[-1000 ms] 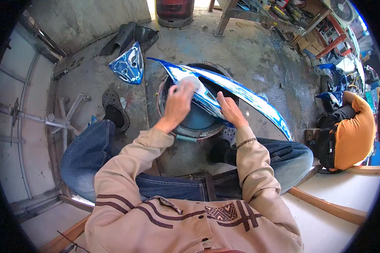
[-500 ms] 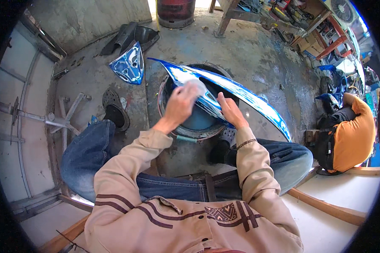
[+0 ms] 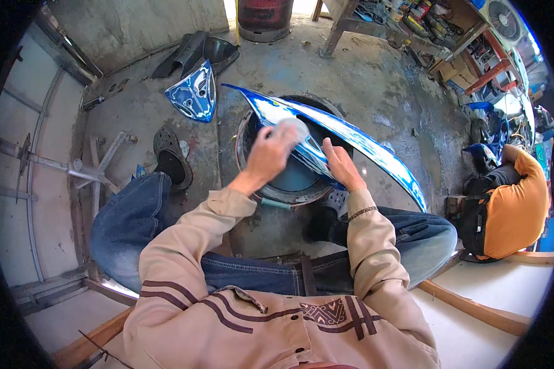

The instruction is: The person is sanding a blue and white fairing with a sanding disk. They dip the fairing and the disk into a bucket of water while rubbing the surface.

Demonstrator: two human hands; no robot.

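A long curved blue-and-white motorcycle body panel (image 3: 380, 157), its paint worn in patches, lies slanted across a round dark tub (image 3: 247, 147) of bluish water. My left hand (image 3: 268, 154) is closed on a pale grey pad (image 3: 293, 130), pressed to the panel's left part; motion blurs it slightly. With the thumb on top, my right hand (image 3: 345, 166) grips the panel's near edge around its middle. The fingers beneath the panel are hidden.
A smaller blue-and-white panel (image 3: 194, 93) rests on the floor beside black plastic parts (image 3: 194, 54). A metal stand (image 3: 98, 165) is at left. To the right crouches another person in an orange shirt (image 3: 518, 203). Behind stand a cluttered workbench (image 3: 388, 31) and a dark red drum (image 3: 264, 21).
My left hand has shifted slightly to the right with the pad along the panel. The whole view has moved a little; my right hand keeps its grip.
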